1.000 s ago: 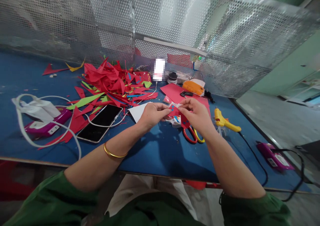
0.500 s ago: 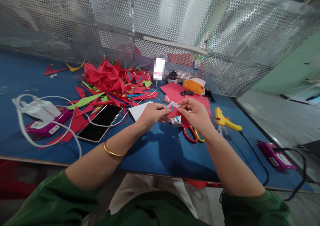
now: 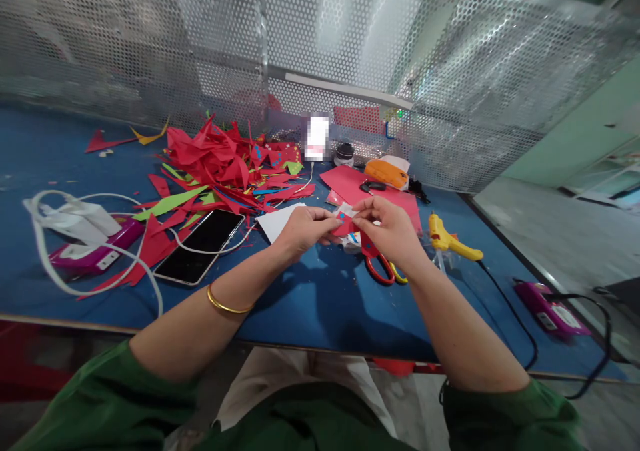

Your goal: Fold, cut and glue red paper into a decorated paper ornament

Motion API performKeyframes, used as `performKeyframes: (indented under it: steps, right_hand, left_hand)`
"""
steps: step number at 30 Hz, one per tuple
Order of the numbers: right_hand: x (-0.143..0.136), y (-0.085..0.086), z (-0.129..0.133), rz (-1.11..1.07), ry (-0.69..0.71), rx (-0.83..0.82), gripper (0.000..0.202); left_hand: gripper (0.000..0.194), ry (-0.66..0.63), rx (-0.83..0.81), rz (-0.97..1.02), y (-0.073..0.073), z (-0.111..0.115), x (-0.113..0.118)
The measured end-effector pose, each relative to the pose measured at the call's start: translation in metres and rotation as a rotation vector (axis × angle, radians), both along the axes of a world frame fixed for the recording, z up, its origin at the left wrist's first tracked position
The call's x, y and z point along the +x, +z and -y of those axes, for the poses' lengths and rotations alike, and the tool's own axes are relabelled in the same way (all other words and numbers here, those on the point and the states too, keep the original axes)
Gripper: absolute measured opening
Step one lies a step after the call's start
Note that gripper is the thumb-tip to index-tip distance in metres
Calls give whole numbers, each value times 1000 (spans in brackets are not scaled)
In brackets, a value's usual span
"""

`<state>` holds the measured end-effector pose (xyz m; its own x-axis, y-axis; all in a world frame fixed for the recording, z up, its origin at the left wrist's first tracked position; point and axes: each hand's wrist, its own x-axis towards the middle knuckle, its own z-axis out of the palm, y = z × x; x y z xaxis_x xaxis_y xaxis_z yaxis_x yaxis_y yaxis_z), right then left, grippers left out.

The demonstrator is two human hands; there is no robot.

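A small piece of red paper (image 3: 344, 224) with blue dots is pinched between my two hands above the blue table. My left hand (image 3: 311, 228) grips its left side, thumb and fingers together. On the other side my right hand (image 3: 385, 226) closes its fingertips on the paper's edge, hiding part of it. Beneath the hands lie white scraps with bits of blue (image 3: 352, 243). Scissors with a red handle loop (image 3: 379, 271) and a yellow one rest just below my right hand, their blades hidden. A white sheet (image 3: 277, 220) lies beside my left hand.
A heap of red paper scraps (image 3: 215, 158) spreads at the back left. Nearer are a black-screened phone (image 3: 203, 248) and a purple power strip (image 3: 95, 254) with white cables. To the right lie a yellow glue gun (image 3: 450, 239), an orange pouch (image 3: 386, 172) and another purple strip (image 3: 553, 310).
My right hand's fingertips have shifted slightly along the red paper, and the paper has tilted a little. My left hand stays nearly where it was.
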<state>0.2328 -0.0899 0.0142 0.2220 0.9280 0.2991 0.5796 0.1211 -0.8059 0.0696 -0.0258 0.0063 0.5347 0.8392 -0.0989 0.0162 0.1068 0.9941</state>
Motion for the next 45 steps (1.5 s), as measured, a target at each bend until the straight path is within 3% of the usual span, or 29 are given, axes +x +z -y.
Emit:
performKeyframes:
  steps: [8, 11, 14, 18, 21, 24, 28, 33, 40, 43, 45]
  right_hand:
    - [1, 1, 0, 15, -10, 5, 16]
    - [1, 4, 1, 19, -2, 15, 17]
    - [0, 6, 2, 26, 20, 14, 16]
    - [-5, 4, 2, 63, 39, -11, 14]
    - [-7, 3, 2, 69, 47, -20, 14]
    - [-6, 4, 2, 58, 52, -10, 15]
    - [-4, 7, 2, 27, 40, 14, 16]
    - [0, 4, 1, 40, 34, 2, 16]
    - [1, 6, -3, 80, -14, 16, 15]
    - [24, 20, 4, 225, -33, 56, 20]
    - [56, 29, 15, 441, -162, 81, 25]
  left_hand:
    - [15, -25, 14, 10, -4, -3, 0]
    - [30, -25, 56, 9, -7, -5, 0]
    - [44, 12, 204, -23, -9, -7, -2]
    - [46, 73, 497, -110, -13, -8, -3]
    - [43, 47, 561, -97, -13, -9, -4]
    - [46, 45, 527, -41, -12, -8, -3]
    - [49, 16, 351, 18, -13, -7, -1]
    - [26, -27, 280, 5, -14, -6, 0]
    - [18, -81, 57, 4, -7, -6, -2]
    - [16, -39, -8, 27, -7, -9, -3]
    - [17, 19, -42, 49, -7, -12, -4]
